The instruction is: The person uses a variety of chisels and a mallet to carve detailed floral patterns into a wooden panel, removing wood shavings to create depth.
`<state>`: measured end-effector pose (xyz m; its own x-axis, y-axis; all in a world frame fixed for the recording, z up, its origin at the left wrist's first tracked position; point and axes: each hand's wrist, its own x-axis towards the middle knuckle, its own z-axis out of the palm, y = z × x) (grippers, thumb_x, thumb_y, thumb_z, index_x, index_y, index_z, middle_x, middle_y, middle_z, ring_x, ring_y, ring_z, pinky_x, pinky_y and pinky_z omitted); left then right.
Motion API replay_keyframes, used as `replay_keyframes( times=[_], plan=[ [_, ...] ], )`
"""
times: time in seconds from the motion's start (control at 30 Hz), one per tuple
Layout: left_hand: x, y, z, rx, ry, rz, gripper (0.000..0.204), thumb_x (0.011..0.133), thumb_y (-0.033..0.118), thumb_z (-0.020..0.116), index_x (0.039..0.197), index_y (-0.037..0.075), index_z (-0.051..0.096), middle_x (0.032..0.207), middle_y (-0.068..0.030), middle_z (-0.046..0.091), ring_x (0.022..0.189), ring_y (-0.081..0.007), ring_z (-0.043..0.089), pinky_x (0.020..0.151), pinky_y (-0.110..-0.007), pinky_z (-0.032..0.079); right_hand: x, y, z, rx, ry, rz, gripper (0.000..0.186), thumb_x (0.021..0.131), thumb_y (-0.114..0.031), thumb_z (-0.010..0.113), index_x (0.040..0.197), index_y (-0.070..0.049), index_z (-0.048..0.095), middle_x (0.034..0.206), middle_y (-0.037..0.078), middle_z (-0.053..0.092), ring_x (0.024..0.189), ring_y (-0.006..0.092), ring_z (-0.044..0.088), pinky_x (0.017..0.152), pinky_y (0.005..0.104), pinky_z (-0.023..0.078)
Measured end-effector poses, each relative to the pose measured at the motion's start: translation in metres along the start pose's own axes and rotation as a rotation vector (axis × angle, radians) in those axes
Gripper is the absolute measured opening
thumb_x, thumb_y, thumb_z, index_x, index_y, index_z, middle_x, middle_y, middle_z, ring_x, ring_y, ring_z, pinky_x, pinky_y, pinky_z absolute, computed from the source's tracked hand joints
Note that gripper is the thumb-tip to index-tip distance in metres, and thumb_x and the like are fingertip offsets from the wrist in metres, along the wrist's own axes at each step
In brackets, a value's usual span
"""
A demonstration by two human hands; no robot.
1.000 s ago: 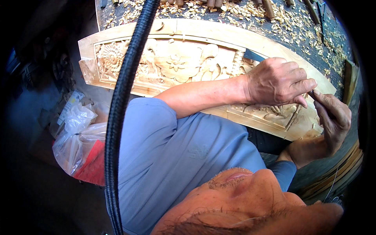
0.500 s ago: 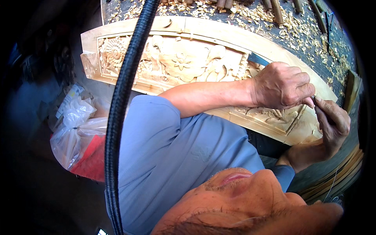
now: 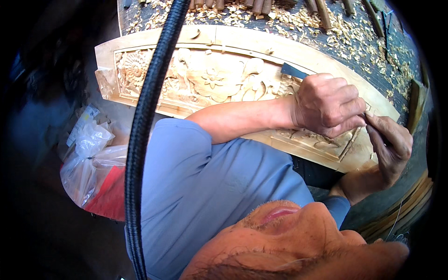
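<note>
My left hand (image 3: 329,105) is closed in a fist around a flat-bladed chisel (image 3: 293,71). The chisel's dark bluish blade sticks out on the left side of the fist, over the upper part of a carved wooden panel (image 3: 275,43). Flower and leaf shapes in relief fill the panel's sunken field. Against the left fist, my right hand (image 3: 394,142) pinches a narrow dark end between thumb and fingers. That end looks like the same chisel, though the fist hides the middle. My left forearm covers part of the carving.
Curled wood shavings (image 3: 298,18) litter the dark bench beyond the panel. Several wooden tool handles (image 3: 322,14) lie at the far edge. A thick black braided cable (image 3: 144,112) crosses the view. On the left is a knotted clear plastic bag (image 3: 88,158); wooden strips (image 3: 396,210) lie lower right.
Both hands have shifted slightly left together, and the chisel blade has moved left and a little up across the panel. The hold of each hand looks the same.
</note>
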<state>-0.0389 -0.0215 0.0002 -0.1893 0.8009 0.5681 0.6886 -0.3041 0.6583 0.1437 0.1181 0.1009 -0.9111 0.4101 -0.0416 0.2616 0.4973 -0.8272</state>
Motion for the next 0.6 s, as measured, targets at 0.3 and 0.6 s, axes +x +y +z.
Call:
replay_keyframes(
  times=[0.3,0.6],
  plan=[
    [-0.004,-0.004,0.011,-0.089,-0.129,0.13,0.054,0.1,0.051,0.071,0.136,0.011,0.073,0.102,-0.0031,0.07,0.082,-0.021,0.068,0.067,-0.036,0.054,-0.021,-0.002,-0.02,0.019,-0.02,0.166,0.037,0.087,0.017,0.078,0.122,0.008,0.08,0.083,0.013,0.075,0.062,0.0115,0.063,0.052,0.0267,0.044],
    [-0.003,-0.005,0.012,-0.118,-0.116,0.136,0.056,0.101,0.055,0.069,0.134,0.011,0.073,0.098,-0.0028,0.068,0.079,-0.0212,0.067,0.067,-0.036,0.054,-0.024,-0.003,-0.022,-0.013,-0.034,0.154,0.037,0.089,0.015,0.078,0.125,0.007,0.079,0.082,0.011,0.073,0.062,0.0103,0.06,0.052,0.0264,0.042]
  ],
)
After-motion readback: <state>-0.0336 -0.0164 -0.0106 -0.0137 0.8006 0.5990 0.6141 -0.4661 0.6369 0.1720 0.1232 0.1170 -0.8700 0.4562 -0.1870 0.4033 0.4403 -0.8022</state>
